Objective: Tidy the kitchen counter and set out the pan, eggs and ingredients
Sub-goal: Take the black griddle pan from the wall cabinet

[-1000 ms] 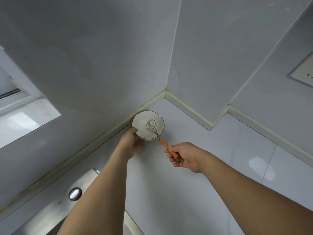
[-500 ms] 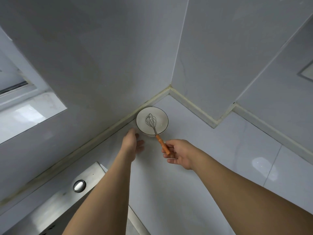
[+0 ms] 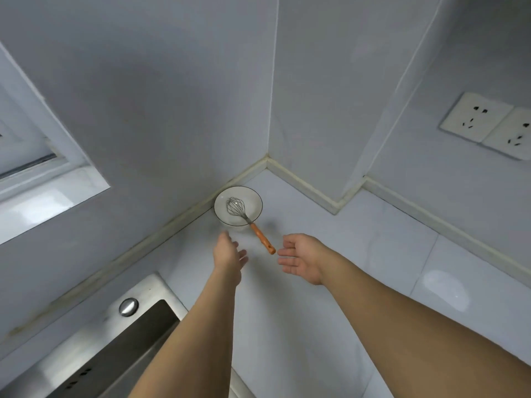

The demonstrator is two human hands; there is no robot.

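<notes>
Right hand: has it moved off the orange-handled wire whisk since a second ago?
Yes. The right hand has let go and drawn back from the white bowl; the orange-handled wire whisk leans there, untouched.

1. Bowl (image 3: 230,209) just beyond both hands: glazed ceramic look, glossy white, dark rim line.
2. Whisk (image 3: 247,220) in it: thin metal wires, matt orange handle.
3. Counter (image 3: 330,320) under the hands: smooth, glossy pale stone-like slab.
4. Sink (image 3: 115,349) below the left forearm: brushed stainless steel.
5. Wall sockets (image 3: 488,124) far right: smooth white plastic.
</notes>
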